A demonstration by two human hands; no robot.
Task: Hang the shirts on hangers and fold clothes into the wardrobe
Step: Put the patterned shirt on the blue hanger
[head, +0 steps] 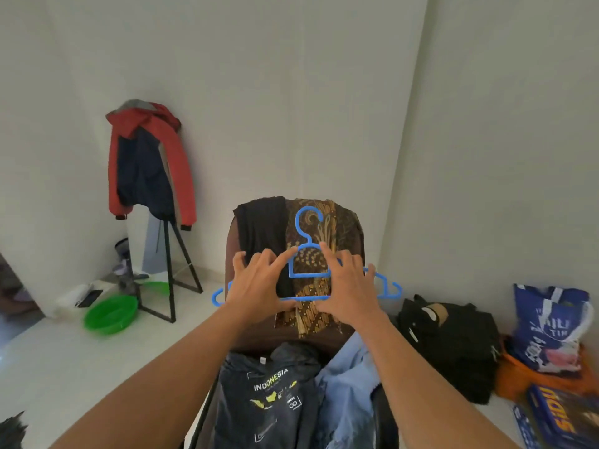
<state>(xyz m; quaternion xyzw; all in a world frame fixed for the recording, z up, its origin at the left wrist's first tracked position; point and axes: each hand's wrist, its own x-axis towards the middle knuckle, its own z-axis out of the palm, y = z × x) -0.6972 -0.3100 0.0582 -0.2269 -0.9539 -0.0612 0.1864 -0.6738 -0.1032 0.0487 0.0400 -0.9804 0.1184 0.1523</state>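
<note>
A blue plastic hanger (307, 254) is held upright in front of a brown chair back (231, 241). My left hand (259, 283) grips its left arm and lower bar, and my right hand (348, 286) grips its right arm and lower bar. A brown batik shirt (319, 306) and a black garment (262, 225) hang over the chair back behind the hanger. On the seat below lie a dark grey "INDONESIA" t-shirt (275, 396) and a light blue shirt (348, 384).
A red and navy jacket (147, 160) hangs on a black stand (171, 273) at the left, with a green basin (110, 314) on the floor. At the right lie a pile of black clothes (450, 341), a blue bag (551, 325) and an orange bag (515, 377).
</note>
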